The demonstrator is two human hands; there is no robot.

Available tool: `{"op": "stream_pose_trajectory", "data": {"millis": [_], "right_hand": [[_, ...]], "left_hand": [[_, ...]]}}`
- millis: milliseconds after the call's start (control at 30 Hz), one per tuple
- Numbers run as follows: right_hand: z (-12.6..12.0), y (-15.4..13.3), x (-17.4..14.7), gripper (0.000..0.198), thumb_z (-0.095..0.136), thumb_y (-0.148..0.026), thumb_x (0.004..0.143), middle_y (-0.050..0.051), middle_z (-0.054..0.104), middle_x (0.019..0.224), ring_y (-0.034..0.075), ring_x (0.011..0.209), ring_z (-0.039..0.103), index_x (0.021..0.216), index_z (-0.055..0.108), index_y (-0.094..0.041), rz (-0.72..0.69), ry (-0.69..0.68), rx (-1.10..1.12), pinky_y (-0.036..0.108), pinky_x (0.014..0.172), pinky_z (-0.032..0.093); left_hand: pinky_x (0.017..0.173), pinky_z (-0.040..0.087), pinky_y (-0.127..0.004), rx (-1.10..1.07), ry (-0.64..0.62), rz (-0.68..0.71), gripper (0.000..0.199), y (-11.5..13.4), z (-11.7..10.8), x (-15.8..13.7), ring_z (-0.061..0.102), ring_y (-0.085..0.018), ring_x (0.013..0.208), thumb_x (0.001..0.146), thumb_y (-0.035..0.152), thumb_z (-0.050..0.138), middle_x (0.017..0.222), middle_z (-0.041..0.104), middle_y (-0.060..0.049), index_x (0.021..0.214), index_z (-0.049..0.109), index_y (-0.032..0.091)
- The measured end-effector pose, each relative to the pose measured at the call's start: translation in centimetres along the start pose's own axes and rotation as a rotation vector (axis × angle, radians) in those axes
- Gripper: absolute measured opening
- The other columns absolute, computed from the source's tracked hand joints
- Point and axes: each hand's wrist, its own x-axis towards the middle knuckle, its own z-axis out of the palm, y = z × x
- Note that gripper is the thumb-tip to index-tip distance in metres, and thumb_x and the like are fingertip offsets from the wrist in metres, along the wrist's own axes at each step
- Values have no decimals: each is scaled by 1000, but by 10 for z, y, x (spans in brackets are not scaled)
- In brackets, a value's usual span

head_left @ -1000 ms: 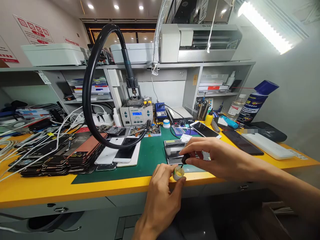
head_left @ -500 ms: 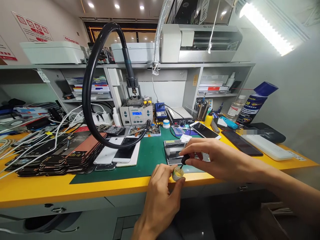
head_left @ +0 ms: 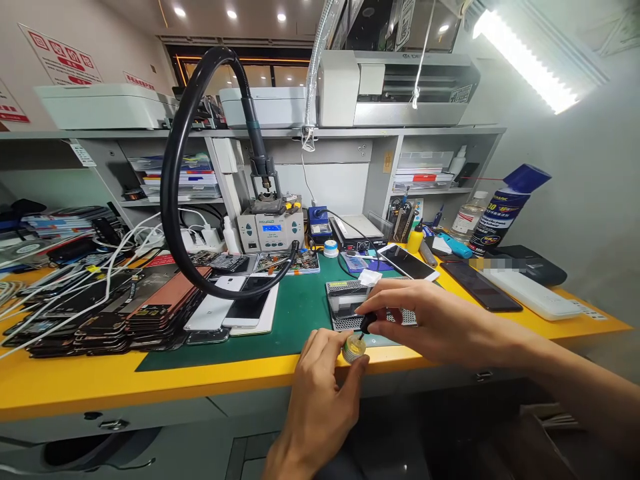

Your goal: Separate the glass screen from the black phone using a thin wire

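My left hand (head_left: pixel 325 377) pinches a small round jar (head_left: pixel 355 349) with yellowish contents between thumb and fingers, just off the bench's front edge. The jar's open mouth is tilted up toward me. Above it, my right hand (head_left: pixel 425 319) grips a black knob-like cap (head_left: pixel 369 323) with a thin dark stem. The stem's lower end reaches the jar's mouth; whether it dips into the contents is too small to tell. Behind the right hand lies a perforated metal fixture (head_left: pixel 343 303), partly hidden, with a small white piece (head_left: pixel 371 277) at its back edge.
A green mat (head_left: pixel 295 313) covers the bench's middle. To the left are stacked phone parts (head_left: pixel 160 307), white cables and white phones (head_left: pixel 210 310). A hot-air station (head_left: pixel 273 230) with a looping black hose (head_left: pixel 173 167) stands behind. Right lie phones (head_left: pixel 480 287) and a spray can (head_left: pixel 503 217).
The view has shifted very slightly. Both hands keep nearly the same pose, the stem still at the jar's mouth.
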Motion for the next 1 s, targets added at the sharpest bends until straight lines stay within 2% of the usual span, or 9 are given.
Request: {"op": "stream_pose_trajectory", "data": {"millis": [133, 233, 333, 400, 567, 667, 733, 900, 1000], "right_hand": [[-2, -1, -1, 23, 61, -32, 96, 5, 69, 98, 18, 81, 63, 113, 73, -22, 31, -1, 25, 32, 72, 49], [-3, 0, -3, 24, 62, -36, 95, 5, 69, 96, 18, 80, 63, 111, 74, -23, 78, 29, 138, 32, 72, 50], [1, 7, -5, 31, 67, -43, 91, 6, 71, 97, 19, 85, 64, 113, 74, -21, 134, 66, 426, 33, 77, 53], [7, 15, -6, 37, 73, -45, 86, 7, 72, 99, 20, 90, 65, 114, 75, -20, 224, 103, 652, 33, 79, 54], [19, 42, -11, 37, 85, -37, 76, 3, 69, 78, 13, 71, 59, 106, 79, -17, 391, 362, 1065, 27, 66, 49], [19, 56, -20, 30, 86, -29, 75, 4, 68, 82, 12, 73, 59, 102, 79, -16, 456, 488, 1303, 23, 66, 51], [18, 65, -29, 26, 86, -25, 76, 5, 69, 88, 12, 79, 62, 100, 79, -16, 510, 552, 1401, 21, 70, 54], [18, 87, -51, 21, 82, -23, 80, 2, 67, 87, 11, 78, 62, 100, 79, -19, 584, 639, 1466, 17, 68, 56], [17, 98, -62, 22, 82, -22, 79, 3, 66, 85, 11, 75, 62, 100, 78, -17, 613, 691, 1512, 17, 63, 57]], "left_hand": [[77, 55, -34, 18, 9, 1, 23, 1, -2, -1, 60, -21, 99, 100, 36, 52, 106, 63, -6, 117, 63, 26], [77, 57, -35, 45, 26, 10, 24, 1, -2, -2, 62, -22, 98, 99, 36, 52, 106, 64, -6, 118, 63, 25], [83, 57, -37, 85, 48, 27, 24, -1, -1, -1, 63, -22, 97, 98, 36, 54, 104, 66, -6, 118, 63, 24], [87, 56, -38, 123, 66, 37, 25, -3, -2, 1, 64, -22, 98, 98, 36, 55, 105, 67, -6, 118, 63, 24], [85, 53, -42, 296, 151, -5, 22, -22, -15, 17, 64, -27, 96, 93, 31, 58, 101, 69, -9, 112, 64, 22], [70, 51, -40, 429, 182, -83, 20, -34, -25, 31, 65, -28, 83, 91, 31, 58, 88, 68, -7, 106, 67, 22], [68, 50, -39, 496, 169, -103, 16, -39, -29, 41, 66, -28, 81, 90, 31, 58, 85, 69, -6, 99, 68, 23], [74, 52, -37, 597, 128, -102, 16, -46, -33, 53, 69, -26, 91, 91, 33, 58, 104, 72, -6, 98, 68, 23], [79, 53, -43, 661, 153, -103, 33, -41, -35, 47, 67, -32, 101, 89, 40, 61, 116, 70, -12, 113, 65, 18]]}}
